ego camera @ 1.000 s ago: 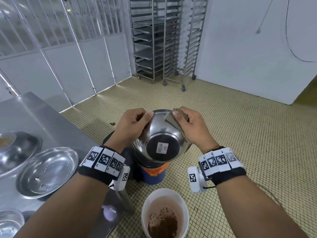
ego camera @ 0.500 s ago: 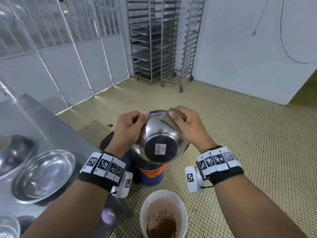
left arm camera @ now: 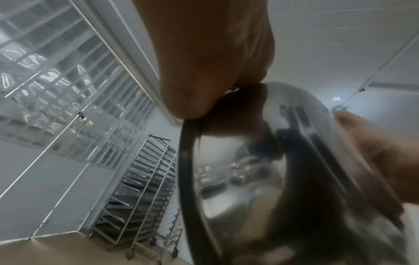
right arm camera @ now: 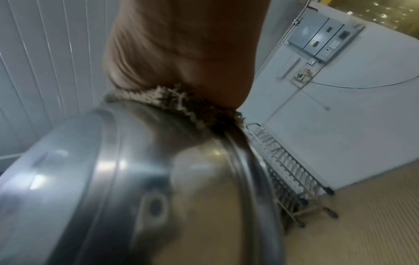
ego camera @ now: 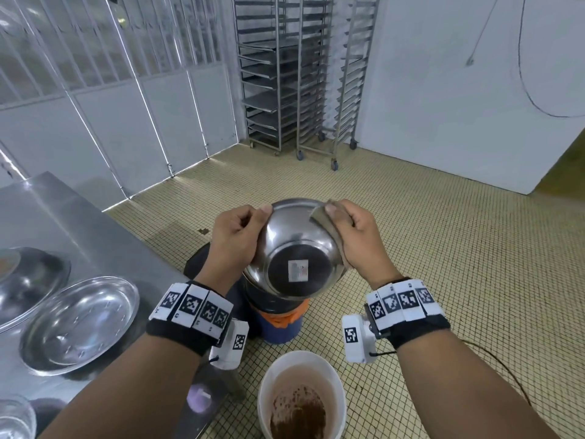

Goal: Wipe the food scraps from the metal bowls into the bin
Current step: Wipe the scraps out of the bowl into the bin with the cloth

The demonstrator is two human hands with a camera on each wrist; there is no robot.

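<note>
A metal bowl (ego camera: 292, 248) is held tipped away from me, its labelled underside facing the head camera, above a dark bin (ego camera: 278, 307) with an orange liner. My left hand (ego camera: 235, 240) grips the bowl's left rim, thumb on the outside. My right hand (ego camera: 354, 239) pinches a brown cloth (ego camera: 323, 218) over the right rim. The left wrist view shows the bowl (left arm camera: 272, 170) close up beneath the palm. In the right wrist view the cloth (right arm camera: 176, 102) is squeezed between palm and bowl (right arm camera: 136, 188). The bowl's inside is hidden.
A steel table (ego camera: 63, 217) on the left carries two shallow metal dishes (ego camera: 79, 324) and a glass bowl (ego camera: 14, 419) at its near corner. A white bucket (ego camera: 300, 397) holding brown sludge stands on the tiled floor near me. Wheeled tray racks (ego camera: 304, 77) stand by the far wall.
The bowl and both hands have shifted only slightly over the bin; the right hand's cloth has slid a little along the rim. Both grips are unchanged.
</note>
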